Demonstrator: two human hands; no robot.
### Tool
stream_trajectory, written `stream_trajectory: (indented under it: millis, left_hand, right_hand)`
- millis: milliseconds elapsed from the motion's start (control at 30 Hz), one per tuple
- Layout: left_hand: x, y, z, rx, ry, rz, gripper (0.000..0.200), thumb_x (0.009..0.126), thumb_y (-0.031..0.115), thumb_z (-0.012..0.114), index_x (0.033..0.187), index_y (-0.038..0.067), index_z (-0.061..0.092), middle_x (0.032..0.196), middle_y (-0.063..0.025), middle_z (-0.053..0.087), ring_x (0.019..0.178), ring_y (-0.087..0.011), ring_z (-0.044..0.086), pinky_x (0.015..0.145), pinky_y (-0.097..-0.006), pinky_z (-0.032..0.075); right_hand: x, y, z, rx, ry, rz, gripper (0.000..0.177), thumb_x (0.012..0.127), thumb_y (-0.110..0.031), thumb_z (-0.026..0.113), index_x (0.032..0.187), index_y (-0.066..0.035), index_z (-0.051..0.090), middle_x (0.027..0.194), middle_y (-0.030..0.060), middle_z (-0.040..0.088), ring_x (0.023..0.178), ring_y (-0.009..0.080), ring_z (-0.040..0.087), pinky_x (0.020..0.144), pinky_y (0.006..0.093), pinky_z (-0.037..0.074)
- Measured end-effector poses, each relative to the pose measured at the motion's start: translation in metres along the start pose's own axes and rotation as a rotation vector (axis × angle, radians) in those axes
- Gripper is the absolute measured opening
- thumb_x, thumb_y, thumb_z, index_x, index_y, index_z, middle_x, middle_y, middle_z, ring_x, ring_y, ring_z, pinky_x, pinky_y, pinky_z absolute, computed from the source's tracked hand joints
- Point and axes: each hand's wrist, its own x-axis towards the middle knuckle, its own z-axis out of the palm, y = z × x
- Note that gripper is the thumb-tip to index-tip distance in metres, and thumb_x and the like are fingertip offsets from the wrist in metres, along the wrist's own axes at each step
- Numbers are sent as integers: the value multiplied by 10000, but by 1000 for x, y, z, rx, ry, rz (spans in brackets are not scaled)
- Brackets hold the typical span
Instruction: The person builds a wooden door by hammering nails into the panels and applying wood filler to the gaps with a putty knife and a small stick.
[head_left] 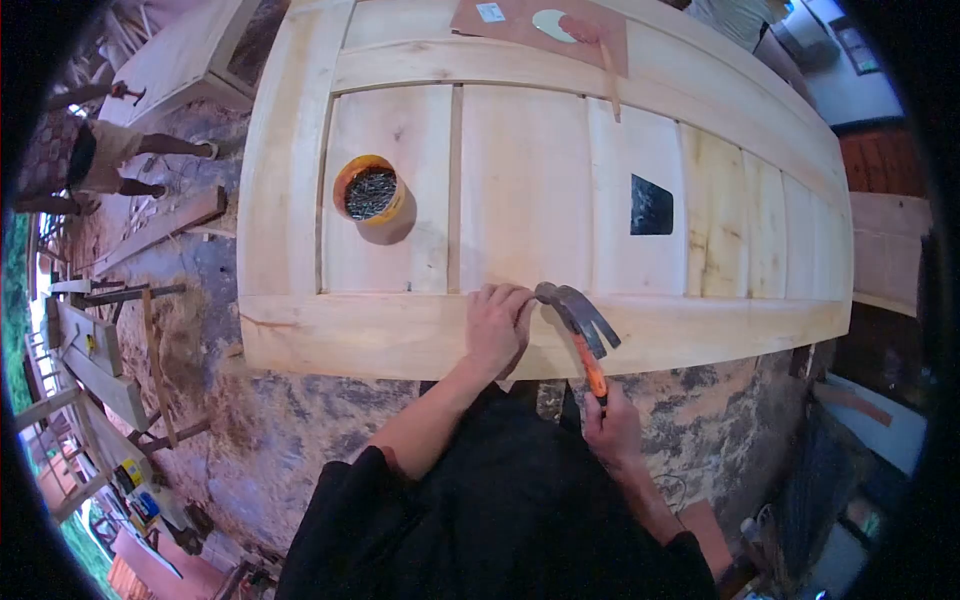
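Note:
A panelled wooden door (400, 325) lies flat before me. My left hand (497, 325) is closed in a pinch at the near rail's inner edge; whatever is between its fingertips is too small or hidden to name. My right hand (612, 428) grips the orange-and-black handle of a claw hammer (575, 318). The hammer head is just right of my left fingertips, its claw pointing right and toward me. On a left panel stands a yellow tub (404, 212) holding many dark nails (369, 192).
A brown board (505, 35) with a pale disc and a thin wood strip (609, 85) lie across the door's far side. A dark rectangle (652, 206) shows on a right panel. Another person (95, 155) stands at the left beside planks (165, 230).

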Motion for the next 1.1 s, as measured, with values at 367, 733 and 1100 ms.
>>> stream_trajectory:
  millis: [367, 733, 1100]
  left_hand:
    - [-1, -6, 2, 53, -75, 42, 205, 836, 130, 723, 1037, 86, 725, 1070, -52, 696, 1048, -284, 593, 925, -420, 423]
    - [-2, -9, 5, 95, -63, 63, 211, 830, 108, 729, 1037, 71, 720, 1068, -65, 699, 1030, -293, 595, 913, -422, 415]
    - [-2, -19, -29, 232, -81, 136, 300, 842, 129, 667, 1139, 84, 655, 1151, -120, 615, 1114, -324, 546, 988, -458, 414]
  right_hand:
    - [6, -18, -16, -2, -120, 93, 281, 971, -309, 620, 1097, -62, 576, 830, 212, 664, 758, 447, 662, 655, 551, 523]
    - [10, -16, -22, 5, -101, 39, 299, 982, -291, 600, 1146, -45, 558, 818, 204, 677, 724, 442, 675, 655, 537, 537]
    - [13, -17, -21, 47, -45, 46, 307, 955, -251, 626, 1182, -55, 562, 847, 234, 676, 754, 466, 669, 637, 553, 531]
